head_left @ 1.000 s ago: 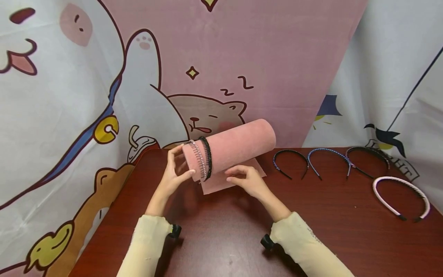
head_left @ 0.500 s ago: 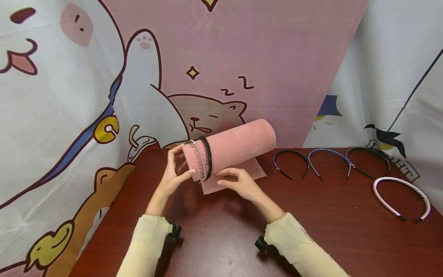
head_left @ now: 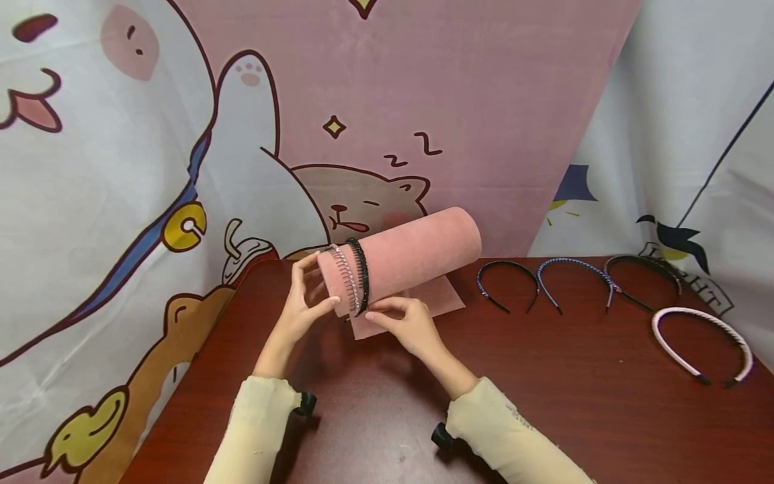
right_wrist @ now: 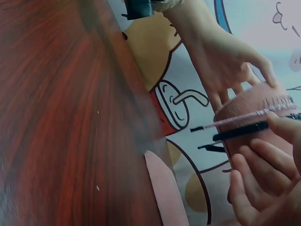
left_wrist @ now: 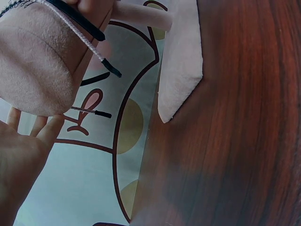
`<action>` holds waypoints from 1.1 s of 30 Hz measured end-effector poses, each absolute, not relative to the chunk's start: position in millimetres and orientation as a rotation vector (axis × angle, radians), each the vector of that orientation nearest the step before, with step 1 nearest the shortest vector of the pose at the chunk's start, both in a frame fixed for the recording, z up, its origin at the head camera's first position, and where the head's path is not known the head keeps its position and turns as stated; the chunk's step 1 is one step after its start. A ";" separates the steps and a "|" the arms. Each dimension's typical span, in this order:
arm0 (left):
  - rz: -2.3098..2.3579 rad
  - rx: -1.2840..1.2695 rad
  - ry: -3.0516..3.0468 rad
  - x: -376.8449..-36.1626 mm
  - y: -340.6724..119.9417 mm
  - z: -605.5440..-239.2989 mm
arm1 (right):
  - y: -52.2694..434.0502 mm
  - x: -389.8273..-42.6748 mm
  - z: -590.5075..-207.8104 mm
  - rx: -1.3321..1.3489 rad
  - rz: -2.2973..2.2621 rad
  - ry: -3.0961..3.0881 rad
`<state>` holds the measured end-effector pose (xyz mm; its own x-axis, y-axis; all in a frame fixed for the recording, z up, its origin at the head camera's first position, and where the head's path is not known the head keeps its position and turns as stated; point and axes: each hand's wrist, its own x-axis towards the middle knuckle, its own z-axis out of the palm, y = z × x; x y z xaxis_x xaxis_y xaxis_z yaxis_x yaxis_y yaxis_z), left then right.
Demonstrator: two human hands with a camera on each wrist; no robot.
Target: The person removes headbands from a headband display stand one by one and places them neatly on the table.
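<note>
A pink plush headband stand [head_left: 423, 250], a thick roll over a flat base [head_left: 444, 296], stands near the back of the table. My left hand [head_left: 301, 306] holds the roll's left end, thumb on the near side and fingers round the end face. Two toothed headbands sit round that end: a pale sparkly headband [head_left: 346, 277] outermost and a black beaded headband [head_left: 365, 275] beside it. My right hand [head_left: 417, 329] is under the roll, thumb and fingers pinching the black headband near its lower tip. In the right wrist view the right thumb [right_wrist: 282, 123] lies against this black band.
Several more headbands lie on the dark wooden table [head_left: 387, 417] at the right: a thin dark headband [head_left: 508, 264], a blue headband [head_left: 571, 262], another dark headband [head_left: 643, 259] and a white headband [head_left: 704, 316]. A cartoon cloth [head_left: 484, 101] hangs close behind the stand.
My right hand has moved left beneath the roll and closed on the lower end of the black headband. My left hand and the stand have stayed in place.
</note>
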<state>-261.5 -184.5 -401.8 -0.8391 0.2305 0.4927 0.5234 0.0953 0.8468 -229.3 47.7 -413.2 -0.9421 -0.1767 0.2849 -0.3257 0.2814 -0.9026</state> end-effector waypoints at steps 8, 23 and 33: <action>-1.831 -0.759 -2.126 -261.5 -184.1 -402.6 | 34.2 -226.6 -416.6 0.311 1.643 -2.287; -1.822 -0.748 -2.126 -262.0 -184.7 -402.9 | 22.5 -225.4 -420.2 0.252 1.612 -2.182; -1.837 -0.755 -2.112 -262.3 -183.3 -403.4 | 19.3 -225.0 -424.9 0.210 1.588 -2.149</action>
<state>-262.3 -183.3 -403.4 -0.8371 0.2222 0.4999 0.5258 0.0750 0.8473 -225.0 19.3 -424.9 -0.8837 0.1444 0.4452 -0.3831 0.3232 -0.8653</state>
